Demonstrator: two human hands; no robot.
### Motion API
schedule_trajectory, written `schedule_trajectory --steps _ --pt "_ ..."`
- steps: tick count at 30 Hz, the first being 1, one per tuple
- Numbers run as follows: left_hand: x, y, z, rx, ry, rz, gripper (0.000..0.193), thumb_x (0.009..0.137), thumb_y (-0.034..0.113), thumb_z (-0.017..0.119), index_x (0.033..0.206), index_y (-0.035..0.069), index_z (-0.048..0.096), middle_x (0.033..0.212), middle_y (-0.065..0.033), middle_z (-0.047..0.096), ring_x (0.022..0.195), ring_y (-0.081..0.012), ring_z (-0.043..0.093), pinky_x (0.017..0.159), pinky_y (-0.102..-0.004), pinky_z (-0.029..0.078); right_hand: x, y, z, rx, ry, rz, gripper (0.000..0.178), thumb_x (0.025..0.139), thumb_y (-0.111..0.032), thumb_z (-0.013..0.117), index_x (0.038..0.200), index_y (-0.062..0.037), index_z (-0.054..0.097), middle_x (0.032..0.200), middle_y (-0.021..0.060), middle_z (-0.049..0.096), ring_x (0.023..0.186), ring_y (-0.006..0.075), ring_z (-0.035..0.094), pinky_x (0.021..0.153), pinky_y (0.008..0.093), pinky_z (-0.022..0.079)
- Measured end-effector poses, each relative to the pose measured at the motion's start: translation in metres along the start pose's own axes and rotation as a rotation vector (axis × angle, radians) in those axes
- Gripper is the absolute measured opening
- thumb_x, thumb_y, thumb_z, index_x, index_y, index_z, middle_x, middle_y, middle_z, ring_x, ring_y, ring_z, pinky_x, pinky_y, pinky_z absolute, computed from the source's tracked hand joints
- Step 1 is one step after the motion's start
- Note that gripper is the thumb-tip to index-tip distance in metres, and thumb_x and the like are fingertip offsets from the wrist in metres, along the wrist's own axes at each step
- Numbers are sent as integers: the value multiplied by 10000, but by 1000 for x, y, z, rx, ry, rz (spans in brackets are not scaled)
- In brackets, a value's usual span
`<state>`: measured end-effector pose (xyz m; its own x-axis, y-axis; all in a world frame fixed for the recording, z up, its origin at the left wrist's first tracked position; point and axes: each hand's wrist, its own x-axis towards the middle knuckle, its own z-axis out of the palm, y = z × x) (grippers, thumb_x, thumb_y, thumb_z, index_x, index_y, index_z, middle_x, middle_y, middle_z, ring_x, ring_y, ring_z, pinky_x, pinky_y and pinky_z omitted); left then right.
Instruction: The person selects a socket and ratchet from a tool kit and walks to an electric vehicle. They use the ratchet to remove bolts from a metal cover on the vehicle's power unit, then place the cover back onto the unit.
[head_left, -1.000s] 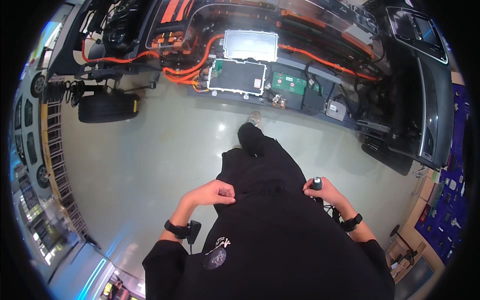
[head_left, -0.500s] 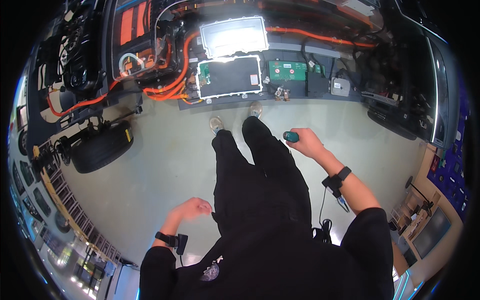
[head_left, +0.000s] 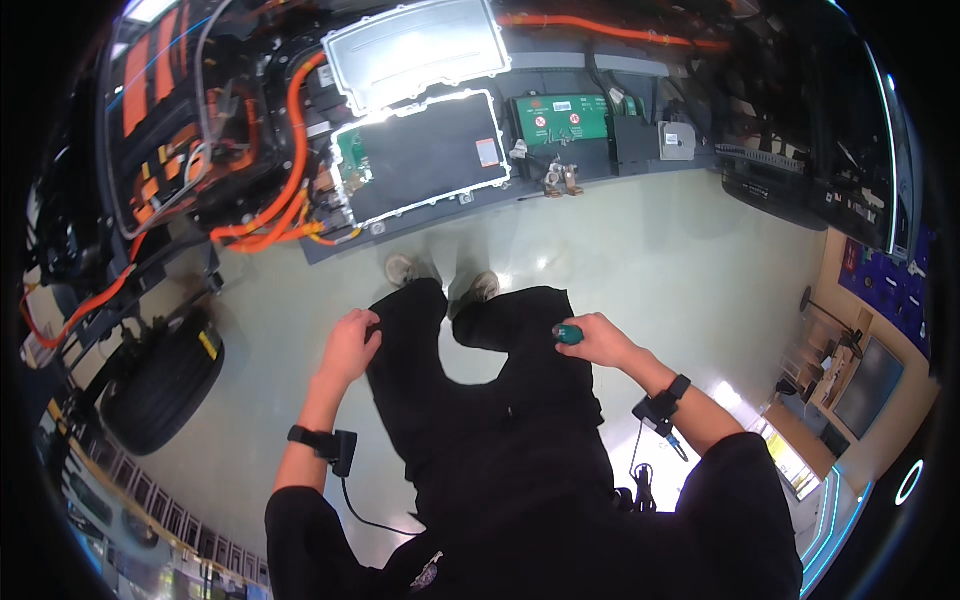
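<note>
My right hand [head_left: 603, 343] is closed round a short dark green, rounded tool handle [head_left: 568, 334]; the rest of the tool is hidden, so its exact kind does not show. That hand is beside my right knee. By my left thigh, my left hand [head_left: 350, 345] holds nothing, its thumb apart from loosely bent fingers. Ahead of my feet lies an uncovered metal housing [head_left: 425, 160] with a black panel inside and a bit of green circuit board at its left. Its silvery cover [head_left: 415, 55] stands raised at the far side. Neither hand touches the housing.
Thick orange cables [head_left: 297, 140] curve along the housing's left. To its right are a green labelled board [head_left: 560, 118] and a pale square box [head_left: 677, 141]. A tire [head_left: 165, 380] stands at left. A desk with a monitor [head_left: 868, 388] is at far right.
My knees have bent and spread, and the vehicle parts look closer. My left hand has moved forward to my thigh. My right hand, still gripping the green handle, is now beside my knee.
</note>
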<state>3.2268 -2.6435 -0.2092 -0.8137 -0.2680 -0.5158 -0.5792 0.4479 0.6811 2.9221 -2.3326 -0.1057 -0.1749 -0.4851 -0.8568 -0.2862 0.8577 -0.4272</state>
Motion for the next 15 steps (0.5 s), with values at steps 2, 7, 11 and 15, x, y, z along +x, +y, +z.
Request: schedule_trajectory --steps 2,7,11,15 --pt "37 8 11 214 -74 4 368 803 78 675 1159 45 585 1231 -154 556 1130 -334 535 944 -447 456 55 21 0 -60 66 -62 277 799 -308 739 926 -69 681 787 174 672 790 386 646 715 445 510" --pt "107 -7 49 356 230 122 550 775 87 699 1301 81 538 1462 -167 397 1346 -407 362 1088 -546 336 150 69 -10 3 400 -147 210 814 -237 733 931 -71 678 800 160 679 774 387 654 695 421 519" --pt "159 -33 63 475 470 90 666 769 94 700 1390 94 461 1530 -181 310 1397 -423 290 1126 -584 239 176 90 -24 -27 644 -267 193 772 -127 771 901 -41 654 778 154 666 714 346 655 655 358 513" --pt "184 -56 73 535 570 142 624 789 168 705 1368 97 484 1488 -168 364 1369 -403 322 1100 -627 234 192 94 -31 -103 837 -414 174 756 -86 770 871 -28 653 733 123 636 612 273 591 595 341 474"
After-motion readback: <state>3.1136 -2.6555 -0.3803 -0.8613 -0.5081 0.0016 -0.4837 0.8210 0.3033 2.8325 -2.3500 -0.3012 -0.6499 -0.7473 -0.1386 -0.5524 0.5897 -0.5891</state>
